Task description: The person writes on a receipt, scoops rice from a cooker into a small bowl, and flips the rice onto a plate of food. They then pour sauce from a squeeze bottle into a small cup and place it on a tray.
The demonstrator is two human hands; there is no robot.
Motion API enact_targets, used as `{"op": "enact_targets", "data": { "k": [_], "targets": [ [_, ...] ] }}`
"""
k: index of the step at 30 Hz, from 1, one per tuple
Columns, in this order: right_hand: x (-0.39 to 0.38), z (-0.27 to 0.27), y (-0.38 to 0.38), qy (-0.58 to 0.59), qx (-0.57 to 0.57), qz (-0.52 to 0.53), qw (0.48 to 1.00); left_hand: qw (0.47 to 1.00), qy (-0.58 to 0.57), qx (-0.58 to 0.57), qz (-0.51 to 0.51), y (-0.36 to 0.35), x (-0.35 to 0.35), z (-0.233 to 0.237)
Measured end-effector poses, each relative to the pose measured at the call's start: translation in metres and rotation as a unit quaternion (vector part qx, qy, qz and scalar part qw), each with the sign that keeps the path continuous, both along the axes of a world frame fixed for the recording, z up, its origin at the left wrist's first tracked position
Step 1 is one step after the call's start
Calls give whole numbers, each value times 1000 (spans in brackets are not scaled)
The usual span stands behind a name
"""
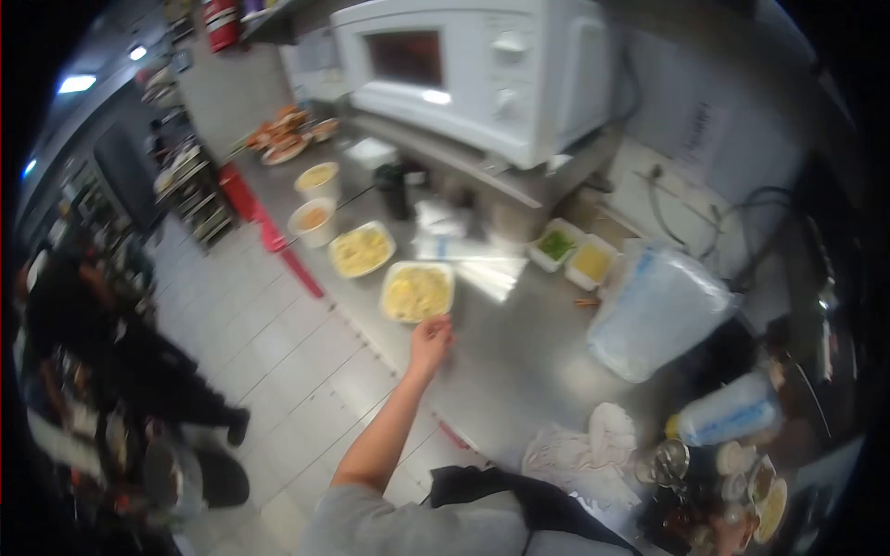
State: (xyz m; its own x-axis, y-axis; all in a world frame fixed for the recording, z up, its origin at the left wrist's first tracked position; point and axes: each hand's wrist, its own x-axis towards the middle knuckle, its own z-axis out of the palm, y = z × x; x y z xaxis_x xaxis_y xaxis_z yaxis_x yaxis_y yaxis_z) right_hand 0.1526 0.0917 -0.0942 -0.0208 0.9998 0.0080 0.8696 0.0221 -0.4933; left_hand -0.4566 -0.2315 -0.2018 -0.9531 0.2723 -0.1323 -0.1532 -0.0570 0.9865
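Note:
My left hand (431,341) reaches out over the steel counter, its fingers curled together at the near edge of a white square tub (388,306) of pale yellow food. Whether the fingers grip the rim or pinch something small is not clear. A second tub (339,270) of similar food stands just beyond. Past it are two round white cups, one with orange contents (298,225) and one with yellowish contents (311,187). Low at the right, a blurred skin-coloured shape beside small bowls may be my right hand (732,533); its fingers cannot be made out.
A white microwave (464,102) sits on a shelf above the counter (519,371). Tubs of chopped greens (556,245) and yellow bits (591,262), a large plastic bag (654,310), a cloth (579,454) and a squeeze bottle (732,410) lie rightward. A person in black (111,324) stands at left.

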Motion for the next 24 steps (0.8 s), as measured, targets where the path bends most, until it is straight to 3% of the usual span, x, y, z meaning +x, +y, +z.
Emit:
{"op": "enact_targets", "data": {
  "k": [2, 5, 7, 9, 10, 13, 14, 15, 16, 17, 21, 22, 24],
  "targets": [
    [14, -20, 8, 124, -12, 49, 991, 999, -20, 35, -21, 11, -3, -12],
    [25, -33, 12, 159, -27, 99, 982, 997, -6, 26, -78, 27, -3, -11],
    [12, -6, -7, 186, -30, 28, 982, 992, -15, 33, -121, 43, 3, -2],
    [-32, 37, -50, 40, 276, -12, 960, 992, 25, 52, -111, 60, 11, 18],
    [-57, 63, -69, 36, 277, -23, 960, 989, 38, 49, -133, 68, 14, 25],
    [-130, 109, -120, 249, 302, 92, 916, 977, 100, 71, -172, 103, 28, 44],
    [-147, 103, -125, 250, 298, 222, 894, 972, 102, 80, -197, 114, 32, 48],
    [-178, 90, -134, 342, 201, 301, 867, 966, 101, 86, -220, 125, 37, 52],
    [-198, 86, -136, 239, 143, 401, 873, 958, 120, 107, -238, 134, 43, 54],
    [-222, 66, -139, 247, 10, 443, 862, 948, 141, 129, -255, 142, 49, 54],
    [-273, -52, -135, 39, 33, 443, 895, 930, 148, 118, -314, 137, 77, 48],
    [-277, -73, -133, -31, 44, 422, 905, 910, 190, 55, -364, 129, 86, 43],
    [-281, -107, -129, -35, 64, 441, 894, 877, 219, -9, -428, 113, 104, 32]
  ]
}}
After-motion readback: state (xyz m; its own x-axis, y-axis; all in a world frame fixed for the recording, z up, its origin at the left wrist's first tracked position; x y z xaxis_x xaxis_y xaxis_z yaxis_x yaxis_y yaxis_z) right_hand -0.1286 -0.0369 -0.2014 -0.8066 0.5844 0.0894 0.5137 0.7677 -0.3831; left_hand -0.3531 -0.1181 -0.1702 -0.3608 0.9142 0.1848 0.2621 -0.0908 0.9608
